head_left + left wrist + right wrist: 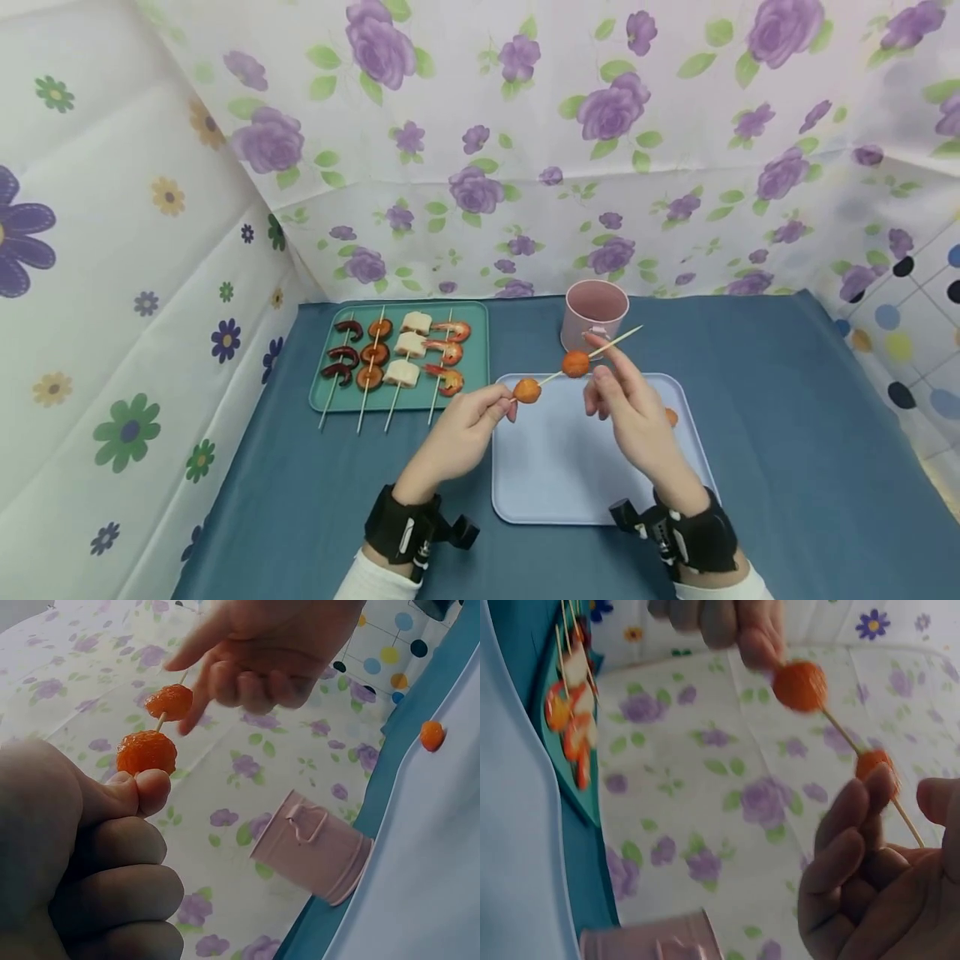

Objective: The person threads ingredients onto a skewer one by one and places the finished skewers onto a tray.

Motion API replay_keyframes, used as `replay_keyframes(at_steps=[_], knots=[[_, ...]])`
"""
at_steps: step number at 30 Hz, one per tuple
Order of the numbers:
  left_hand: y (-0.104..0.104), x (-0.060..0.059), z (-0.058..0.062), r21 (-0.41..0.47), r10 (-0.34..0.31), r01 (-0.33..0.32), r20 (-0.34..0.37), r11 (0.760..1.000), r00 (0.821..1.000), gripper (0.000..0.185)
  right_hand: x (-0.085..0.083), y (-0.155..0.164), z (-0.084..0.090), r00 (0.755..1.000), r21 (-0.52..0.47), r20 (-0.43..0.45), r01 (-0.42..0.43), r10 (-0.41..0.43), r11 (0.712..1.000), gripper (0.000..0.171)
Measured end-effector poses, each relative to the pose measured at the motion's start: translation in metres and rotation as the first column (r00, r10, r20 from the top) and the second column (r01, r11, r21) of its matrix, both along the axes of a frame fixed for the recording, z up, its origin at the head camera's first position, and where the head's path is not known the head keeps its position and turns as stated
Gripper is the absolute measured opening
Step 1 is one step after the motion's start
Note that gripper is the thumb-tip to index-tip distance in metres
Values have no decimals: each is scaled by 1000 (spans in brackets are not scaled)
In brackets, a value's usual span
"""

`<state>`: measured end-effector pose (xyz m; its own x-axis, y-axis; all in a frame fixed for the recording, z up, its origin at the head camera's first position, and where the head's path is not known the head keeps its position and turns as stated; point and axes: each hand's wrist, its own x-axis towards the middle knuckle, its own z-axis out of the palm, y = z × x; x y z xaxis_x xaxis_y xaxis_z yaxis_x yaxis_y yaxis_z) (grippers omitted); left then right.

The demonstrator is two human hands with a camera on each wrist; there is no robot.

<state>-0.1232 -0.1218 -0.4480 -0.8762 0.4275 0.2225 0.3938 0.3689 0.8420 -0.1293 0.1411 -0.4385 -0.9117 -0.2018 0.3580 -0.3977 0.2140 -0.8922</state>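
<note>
A thin wooden skewer [611, 343] is held in the air over the pale blue tray [555, 483]. Two orange balls are threaded on it, one [527, 390] at its lower left end and one [575, 363] near the middle. My left hand [504, 406] pinches the skewer's lower end right beside the first ball [146, 752]. My right hand [600, 357] pinches the stick just behind the second ball [871, 763]. A third orange ball [671, 417] lies loose on the tray, partly hidden behind my right hand.
A green tray [330, 400] at the back left holds several filled skewers of shrimp, white slices and dark pieces. A pink cup [595, 310] stands behind the pale blue tray. A blue cloth covers the table, and flowered sheets close it in on three sides.
</note>
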Motion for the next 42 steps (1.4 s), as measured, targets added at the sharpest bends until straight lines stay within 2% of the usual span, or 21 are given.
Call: replay_keyframes(at_steps=[4,7,9,12,18,20,22,25,28,31,35,42], knots=[[-1,1,-3,1,-16,16,26,1000,1000,25,2,27,2,996,185,43,64,-73,981,42],[-1,0,-3,-2,-12,12,18,1000,1000,26,0,49,4,989,370,103,58,-103,927,47],[-2,0,-4,1,-2,2,12,1000,1000,26,-2,64,6,981,444,171,9,-95,896,53],[-5,1,-4,11,14,-14,9,1000,1000,26,-4,84,4,971,536,217,-32,-101,844,57],[-10,2,-6,38,24,-24,5,999,1000,28,-7,110,-23,961,669,231,-44,-151,742,54],[-12,2,-6,38,26,-27,14,999,1000,28,-8,114,-34,958,695,238,-55,-157,716,52],[-14,2,-7,30,31,-32,23,999,999,27,-8,115,-43,954,704,250,-63,-164,707,49],[-17,2,-9,19,37,-38,28,999,999,27,-9,114,-53,943,701,278,-70,-181,710,46],[-19,2,-11,3,30,-30,36,1000,999,27,-9,111,-61,923,698,317,-70,-220,712,44],[-19,3,-13,-3,20,-20,43,1000,999,28,-9,109,-67,910,711,331,-68,-248,699,40],[-17,2,-10,9,6,-6,20,1000,1000,28,-12,112,-70,923,711,304,-56,-235,701,34],[-17,-4,-1,-7,-7,7,-9,1000,1000,28,-22,113,-61,953,682,215,12,-215,732,38]])
